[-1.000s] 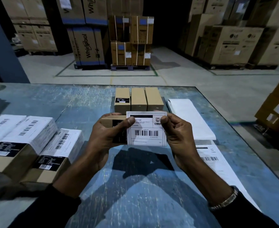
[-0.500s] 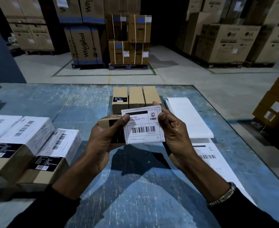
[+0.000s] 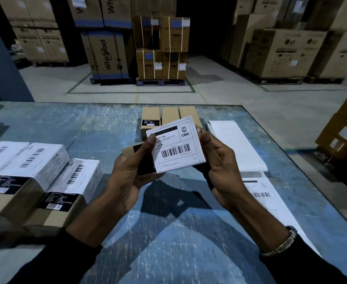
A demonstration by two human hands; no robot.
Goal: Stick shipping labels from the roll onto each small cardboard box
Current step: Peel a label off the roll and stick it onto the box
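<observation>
A small cardboard box is held above the blue counter in the left hand, whose grip is curled around the box from below, with the thumb pressed on the left edge of a white shipping label. The label, printed with a barcode and the word CRED, lies tilted over the top of the box, and its right edge is pinched in the grip of the right hand, the fingers being curled around that side. Whether the label is already stuck flat cannot be told. Just beyond the hands, three small unlabelled boxes are lined up side by side on the counter. To the right, a strip of labels from the roll is laid out along the counter, with a printed label seen on its nearer stretch. On the left of the counter, labelled boxes are grouped close together, white labels on their tops. A metal bracelet is worn on the right wrist. Large stacked cartons are seen on the warehouse floor behind the counter.
</observation>
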